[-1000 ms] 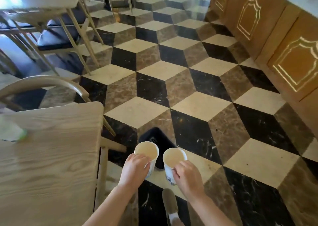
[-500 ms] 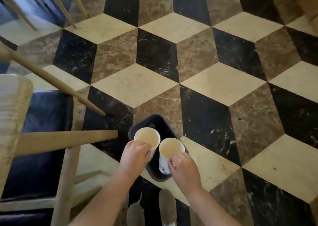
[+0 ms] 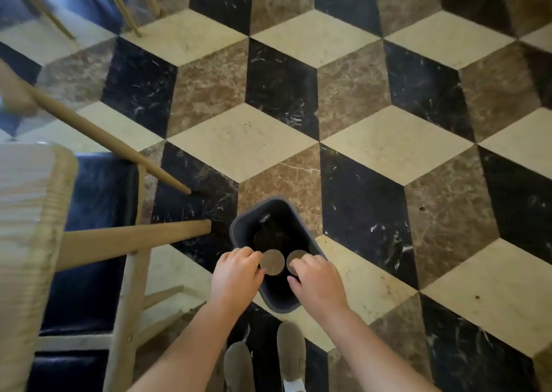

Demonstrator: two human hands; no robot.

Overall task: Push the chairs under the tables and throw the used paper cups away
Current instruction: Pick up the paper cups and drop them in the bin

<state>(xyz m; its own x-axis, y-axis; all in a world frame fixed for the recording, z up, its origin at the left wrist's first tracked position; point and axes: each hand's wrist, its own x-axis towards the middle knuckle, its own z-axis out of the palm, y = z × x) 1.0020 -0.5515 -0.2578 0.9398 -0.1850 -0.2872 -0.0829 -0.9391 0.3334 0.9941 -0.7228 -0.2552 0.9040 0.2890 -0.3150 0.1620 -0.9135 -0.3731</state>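
Two paper cups sit side by side over the bin mouth: left cup just right of left hand, right cup just ahead of right hand. Chair well left of left hand. Shoes behind both hands.

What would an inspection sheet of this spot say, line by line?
Surface: cube-patterned cream, brown and black marble floor.
Job's things: two round paper cups, held over the dark plastic bin; navy-cushioned wooden chair at left.
Clutter: nothing seen.
Grippers: left hand and right hand each grip one cup.
Cables: nothing seen.
Surroundings: pale wooden table edge; grey shoes below.
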